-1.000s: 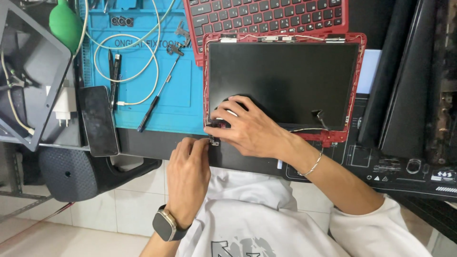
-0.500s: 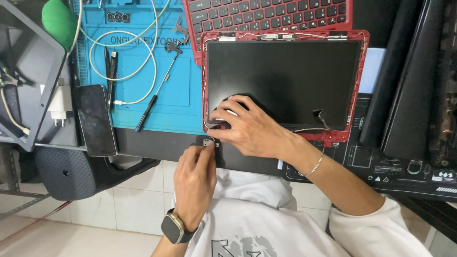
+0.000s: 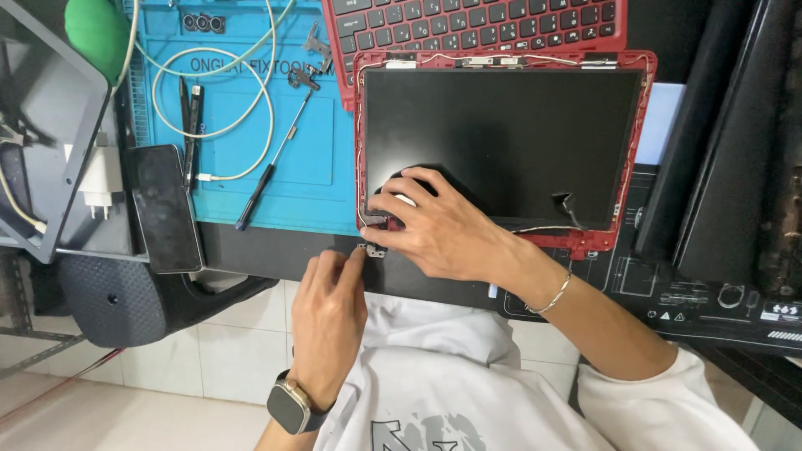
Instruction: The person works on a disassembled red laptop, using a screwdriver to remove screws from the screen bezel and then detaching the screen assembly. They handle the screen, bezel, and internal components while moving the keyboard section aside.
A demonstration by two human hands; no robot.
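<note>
A red laptop lid (image 3: 501,63) lies flat with its bare black screen panel (image 3: 501,134) face up, next to the red keyboard half (image 3: 476,21). My right hand (image 3: 439,225) rests on the panel's near left corner, fingers bent around a small metal hinge bracket (image 3: 374,219) there. My left hand (image 3: 330,313), with a smartwatch on its wrist, pinches the bracket's lower end (image 3: 372,250) at the desk edge. A loose black cable (image 3: 572,209) curls at the panel's near right.
A blue work mat (image 3: 251,142) at left carries a thin screwdriver (image 3: 267,171), a white cable (image 3: 213,92) and tweezers (image 3: 188,113). A black phone (image 3: 165,207) and white charger (image 3: 100,179) lie further left. Black laptop parts (image 3: 718,150) stand at right. A chair arm (image 3: 125,292) sits below.
My left hand has crept up and to the right to the hinge bracket at the desk edge. My right hand has stayed on the panel's corner.
</note>
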